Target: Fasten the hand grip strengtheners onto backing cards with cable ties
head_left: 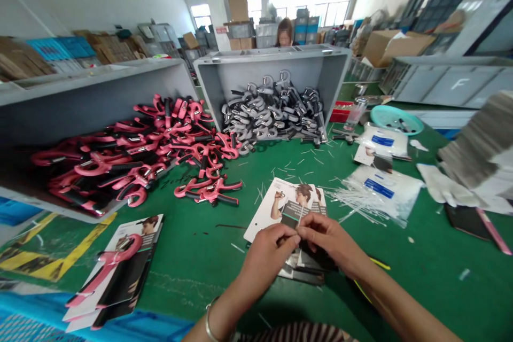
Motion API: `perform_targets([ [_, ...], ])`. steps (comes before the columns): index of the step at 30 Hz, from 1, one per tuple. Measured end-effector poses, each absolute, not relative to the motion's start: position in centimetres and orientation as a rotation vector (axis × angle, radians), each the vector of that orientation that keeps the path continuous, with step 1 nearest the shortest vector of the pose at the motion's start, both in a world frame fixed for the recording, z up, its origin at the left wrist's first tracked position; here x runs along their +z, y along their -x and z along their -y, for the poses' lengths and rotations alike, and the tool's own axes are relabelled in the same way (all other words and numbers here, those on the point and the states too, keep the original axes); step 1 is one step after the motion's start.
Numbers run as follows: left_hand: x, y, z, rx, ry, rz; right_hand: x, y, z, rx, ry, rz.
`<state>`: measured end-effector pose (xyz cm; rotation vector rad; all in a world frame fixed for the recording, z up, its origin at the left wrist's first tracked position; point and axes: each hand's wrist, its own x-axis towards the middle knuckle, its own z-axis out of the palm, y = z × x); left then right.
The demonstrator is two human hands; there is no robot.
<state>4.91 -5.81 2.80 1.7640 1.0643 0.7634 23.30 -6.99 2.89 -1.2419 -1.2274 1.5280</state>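
Both of my hands meet above a small pile of printed cards (262, 214) on the green table. A thin white cable tie (301, 212) stands up at the fingertips of my right hand (326, 235), which pinches it. My left hand (272, 248) is closed too, its thumb and finger pinched on the tie's lower part, right against the right fingertips. The cards show a person's picture and dark panels; my hands hide their lower part. To the right lies a loose heap of white cable ties (358, 203), beside a clear plastic bag (395, 192) with a blue label.
Pink-and-black hooked tools (200, 149) spill from a tipped grey crate (92, 91); grey ones (272, 109) fill another crate (208, 83). Carded pink tools (116, 267) lie at left. A turquoise basin (417, 124) and white glove (444, 184) are at right. A person (285, 35) is behind.
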Motion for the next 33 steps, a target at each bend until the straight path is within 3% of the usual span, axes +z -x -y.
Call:
perform_targets([
  [4,1.4,-2.0,5.6,1.016,-1.715,-1.313,2.5,-23.7,6.9,1.583,1.187,1.042],
  [7,-1.1,0.6,5.6,1.152,-1.336,-1.628,2.3,-23.9,6.9,1.619,1.124,0.952],
  [13,-3.4,1.6,5.3,1.008,-0.76,-1.158,2.7,-23.3,6.1,1.606,1.083,0.93],
  [21,-1.1,2.8,-0.9,0.81,-0.978,-1.036,5.5,-21.8,2.0,1.107,1.101,1.263],
  [26,-3.0,2.8,-1.8,0.784,-0.975,-0.952,2.7,-18.7,0.3,1.018,1.189,1.556],
  [33,-5.6,2.9,-0.7,1.045,-0.847,-1.005,0.1,-18.1,0.3,0.899,1.275,1.628],
])
